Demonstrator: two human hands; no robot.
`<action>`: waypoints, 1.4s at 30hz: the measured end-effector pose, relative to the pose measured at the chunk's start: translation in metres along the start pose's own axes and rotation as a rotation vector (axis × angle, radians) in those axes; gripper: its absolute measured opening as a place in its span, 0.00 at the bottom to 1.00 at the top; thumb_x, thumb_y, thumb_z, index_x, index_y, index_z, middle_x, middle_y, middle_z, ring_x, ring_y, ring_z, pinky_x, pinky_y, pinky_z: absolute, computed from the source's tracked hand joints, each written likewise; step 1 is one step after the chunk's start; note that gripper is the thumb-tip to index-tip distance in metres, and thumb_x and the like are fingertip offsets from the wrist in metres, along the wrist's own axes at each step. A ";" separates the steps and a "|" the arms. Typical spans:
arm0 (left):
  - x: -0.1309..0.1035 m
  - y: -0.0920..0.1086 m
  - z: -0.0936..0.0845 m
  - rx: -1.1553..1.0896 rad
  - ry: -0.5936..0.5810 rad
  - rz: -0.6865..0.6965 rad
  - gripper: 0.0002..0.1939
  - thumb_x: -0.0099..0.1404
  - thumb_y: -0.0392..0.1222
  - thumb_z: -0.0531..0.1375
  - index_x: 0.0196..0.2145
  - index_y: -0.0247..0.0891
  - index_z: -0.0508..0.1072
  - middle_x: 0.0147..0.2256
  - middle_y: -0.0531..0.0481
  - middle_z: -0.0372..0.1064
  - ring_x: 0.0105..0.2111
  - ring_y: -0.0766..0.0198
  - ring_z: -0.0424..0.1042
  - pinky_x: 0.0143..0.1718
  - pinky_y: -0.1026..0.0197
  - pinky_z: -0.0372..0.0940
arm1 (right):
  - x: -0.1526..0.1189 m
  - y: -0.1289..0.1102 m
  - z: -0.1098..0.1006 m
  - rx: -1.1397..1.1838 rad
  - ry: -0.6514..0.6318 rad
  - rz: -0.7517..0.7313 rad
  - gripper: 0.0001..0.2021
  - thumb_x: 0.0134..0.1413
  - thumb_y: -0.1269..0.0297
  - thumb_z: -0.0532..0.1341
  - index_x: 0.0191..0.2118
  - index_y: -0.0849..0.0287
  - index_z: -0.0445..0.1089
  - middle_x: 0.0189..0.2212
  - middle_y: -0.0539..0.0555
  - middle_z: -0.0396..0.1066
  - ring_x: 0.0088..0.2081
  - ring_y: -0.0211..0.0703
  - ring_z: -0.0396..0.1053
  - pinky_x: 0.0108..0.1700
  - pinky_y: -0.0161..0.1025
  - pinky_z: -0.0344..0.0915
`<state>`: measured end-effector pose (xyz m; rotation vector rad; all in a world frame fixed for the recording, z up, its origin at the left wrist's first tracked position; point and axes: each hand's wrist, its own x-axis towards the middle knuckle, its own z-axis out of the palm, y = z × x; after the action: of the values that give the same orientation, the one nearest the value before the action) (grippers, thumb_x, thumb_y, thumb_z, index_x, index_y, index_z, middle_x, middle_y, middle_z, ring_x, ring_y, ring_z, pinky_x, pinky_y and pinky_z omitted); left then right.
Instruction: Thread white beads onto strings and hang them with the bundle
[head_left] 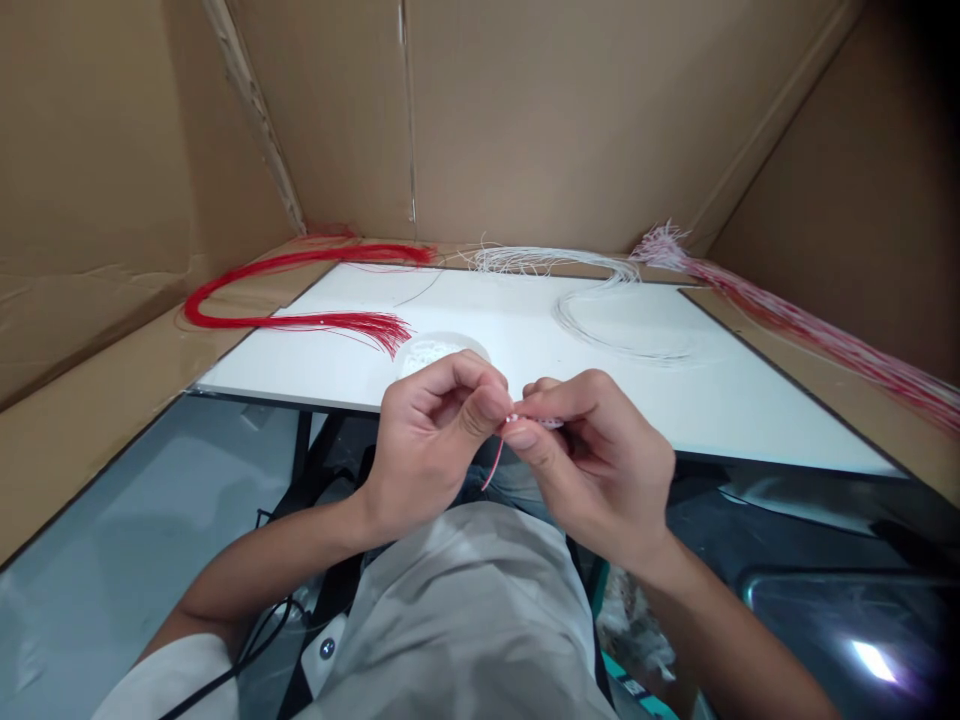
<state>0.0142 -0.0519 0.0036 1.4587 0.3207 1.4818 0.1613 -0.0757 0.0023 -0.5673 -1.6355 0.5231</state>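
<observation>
My left hand (431, 435) is closed, with thumb and forefinger pinched together at a thin red-and-white wire (493, 466). The wire's end hangs down below the fingertips. My right hand (600, 455) meets it fingertip to fingertip, its thumb and forefinger pinching the same work. A small whitish piece (553, 424) shows between the right fingers; its exact kind is too small to make out. Both hands are raised just over the table's near edge. Behind my left hand stands a round white dish (484, 346) of small white pieces, partly hidden.
On the white tabletop (750, 400) lie a curved bundle of red wires (217, 285) at left and a bundle of white wires (570, 300) at the back. A red-and-white wire bundle (825, 335) lies along the right. Cardboard walls (525, 120) enclose the back and sides.
</observation>
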 end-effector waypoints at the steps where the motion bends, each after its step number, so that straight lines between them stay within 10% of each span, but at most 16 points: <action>1: 0.000 0.000 0.001 -0.005 0.010 0.002 0.16 0.72 0.52 0.65 0.33 0.37 0.75 0.31 0.52 0.68 0.30 0.72 0.69 0.33 0.70 0.69 | 0.001 -0.002 0.000 0.044 0.012 0.070 0.06 0.66 0.68 0.68 0.38 0.52 0.71 0.23 0.43 0.63 0.24 0.33 0.57 0.25 0.34 0.56; 7: 0.007 -0.008 -0.002 0.035 -0.051 -0.118 0.26 0.61 0.57 0.74 0.48 0.42 0.72 0.38 0.55 0.69 0.21 0.78 0.63 0.21 0.71 0.61 | 0.016 -0.009 -0.006 0.508 0.110 0.369 0.10 0.67 0.57 0.67 0.34 0.51 0.71 0.19 0.42 0.55 0.20 0.34 0.50 0.23 0.33 0.53; 12: 0.008 -0.014 -0.006 0.354 -0.275 -0.319 0.18 0.66 0.55 0.70 0.36 0.35 0.77 0.28 0.55 0.71 0.22 0.75 0.61 0.23 0.69 0.57 | 0.027 -0.012 -0.010 0.667 0.210 0.472 0.15 0.60 0.59 0.73 0.30 0.55 0.68 0.18 0.40 0.48 0.20 0.30 0.45 0.24 0.30 0.55; 15: 0.006 -0.013 -0.004 0.384 -0.333 -0.365 0.25 0.72 0.59 0.62 0.29 0.33 0.76 0.24 0.53 0.71 0.21 0.74 0.63 0.24 0.69 0.58 | 0.027 -0.009 -0.011 0.666 0.196 0.501 0.13 0.59 0.49 0.72 0.39 0.51 0.76 0.22 0.43 0.66 0.23 0.33 0.62 0.26 0.31 0.66; 18: 0.007 -0.009 -0.001 0.274 -0.233 -0.409 0.27 0.70 0.63 0.63 0.29 0.33 0.75 0.23 0.53 0.71 0.17 0.75 0.62 0.20 0.69 0.57 | 0.025 0.001 -0.011 0.552 0.169 0.512 0.22 0.63 0.37 0.64 0.48 0.48 0.79 0.45 0.53 0.82 0.46 0.45 0.80 0.48 0.43 0.78; 27: 0.012 -0.007 -0.001 0.233 -0.121 -0.314 0.29 0.65 0.63 0.68 0.21 0.34 0.74 0.14 0.56 0.61 0.13 0.75 0.59 0.16 0.69 0.53 | 0.021 0.007 -0.006 0.245 0.055 0.447 0.05 0.63 0.66 0.68 0.35 0.55 0.80 0.17 0.44 0.67 0.19 0.39 0.71 0.20 0.35 0.70; 35: 0.018 -0.001 -0.012 0.403 -0.105 -0.300 0.19 0.57 0.55 0.76 0.32 0.35 0.83 0.24 0.52 0.76 0.16 0.73 0.64 0.18 0.68 0.57 | 0.022 0.006 -0.017 0.239 0.123 0.358 0.06 0.69 0.62 0.65 0.37 0.54 0.74 0.33 0.49 0.78 0.34 0.38 0.76 0.38 0.37 0.76; 42: 0.035 0.019 -0.045 0.514 0.039 0.090 0.33 0.52 0.40 0.79 0.55 0.40 0.76 0.38 0.50 0.82 0.22 0.74 0.72 0.22 0.70 0.63 | 0.027 0.002 -0.048 -0.011 0.045 0.265 0.06 0.70 0.63 0.64 0.38 0.53 0.73 0.22 0.44 0.59 0.22 0.33 0.53 0.21 0.33 0.49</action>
<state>-0.0260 -0.0145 0.0279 1.8659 0.7075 1.5709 0.2063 -0.0560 0.0285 -0.8047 -1.5296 0.6902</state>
